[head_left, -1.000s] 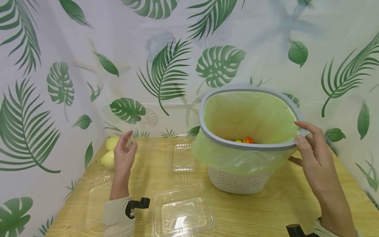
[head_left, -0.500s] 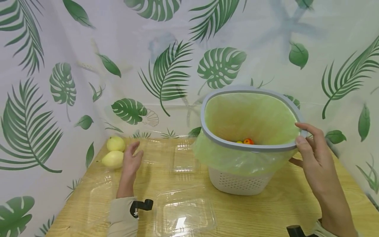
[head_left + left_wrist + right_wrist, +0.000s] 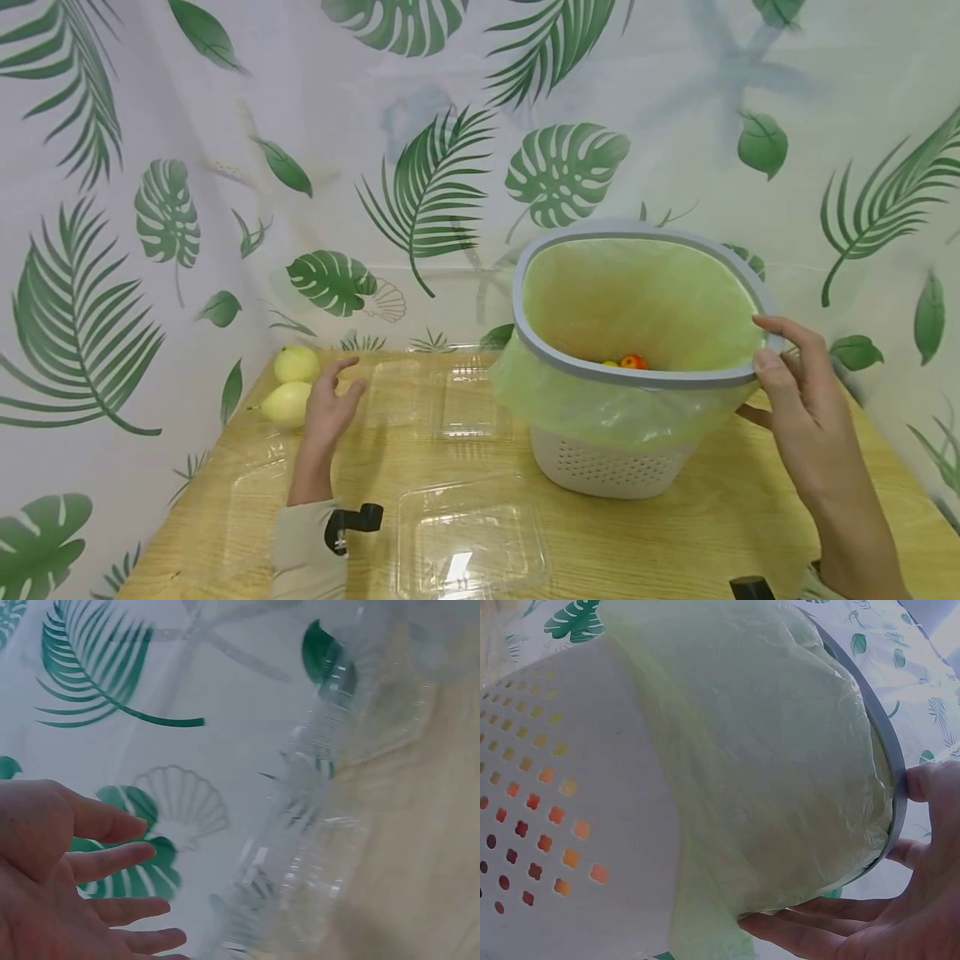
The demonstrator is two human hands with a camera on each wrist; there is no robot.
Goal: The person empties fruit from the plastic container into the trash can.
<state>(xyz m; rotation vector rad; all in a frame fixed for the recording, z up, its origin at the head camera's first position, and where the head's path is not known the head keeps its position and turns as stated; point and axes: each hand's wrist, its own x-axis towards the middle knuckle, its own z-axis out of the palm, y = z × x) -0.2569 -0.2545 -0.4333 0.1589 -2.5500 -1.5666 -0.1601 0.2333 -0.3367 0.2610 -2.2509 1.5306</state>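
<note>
A white trash bin (image 3: 609,467) with a perforated wall stands upright on the right, lined with a yellow-green bag (image 3: 592,412) under a grey rim ring (image 3: 637,377). My right hand (image 3: 806,400) grips the ring at its right side; in the right wrist view the fingertips (image 3: 761,924) lie against the bag below the ring. Inside sit a red-orange round fruit (image 3: 634,362) and something yellow-green beside it. My left hand (image 3: 330,408), holding nothing, hovers with relaxed fingers just right of two yellow-green pears (image 3: 296,364).
A clear plastic container (image 3: 471,533) lies at the front middle of the wooden table (image 3: 600,550). Another clear container (image 3: 471,404) lies behind it, and more clear plastic (image 3: 258,500) is at the left. A leaf-patterned sheet (image 3: 450,75) hangs behind and at the left.
My left hand has shifted right, uncovering more of the pears. The right hand keeps its grip on the ring, and the bin has not moved on the table.
</note>
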